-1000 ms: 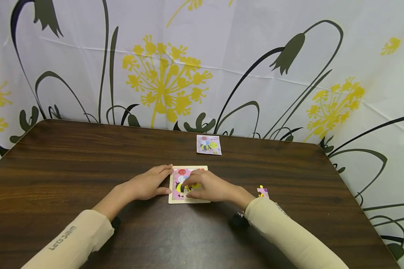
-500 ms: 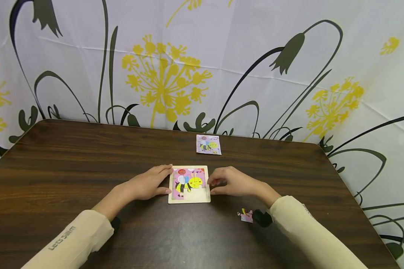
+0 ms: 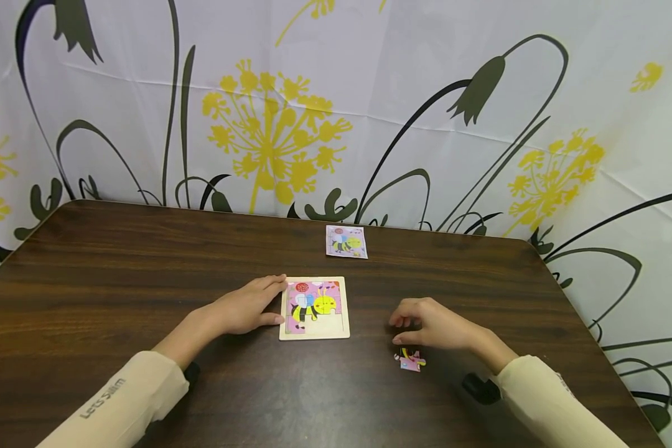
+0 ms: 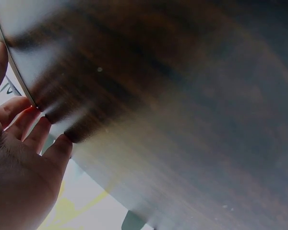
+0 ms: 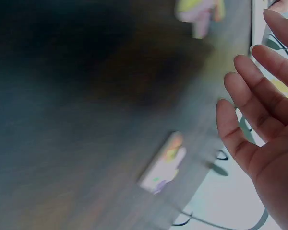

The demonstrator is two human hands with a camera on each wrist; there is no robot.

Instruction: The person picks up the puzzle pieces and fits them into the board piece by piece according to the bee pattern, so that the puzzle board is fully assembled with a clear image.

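Note:
A square wooden tray puzzle (image 3: 314,326) with a bee picture lies mid-table; bare wood shows at its lower right. My left hand (image 3: 243,309) rests at its left side, thumb and fingertips at the frame edge, fingers fairly straight. The tray's edge (image 4: 19,79) also shows beside those fingers in the left wrist view. My right hand (image 3: 437,323) hovers over the table to the right, fingers loosely bent and holding nothing. Just below its thumb lie pink and yellow puzzle pieces (image 3: 410,361). Another loose puzzle piece (image 5: 163,165) shows in the right wrist view; the hand hides it in the head view.
A printed bee picture card (image 3: 346,241) lies near the back edge of the brown wooden table (image 3: 145,261). Behind the table hangs a white cloth (image 3: 403,62) with yellow and dark green flowers.
My right hand has lifted away from the puzzle tray and moved right, to above the loose pieces. More of the bee picture shows now. The left hand stays at the tray's edge.

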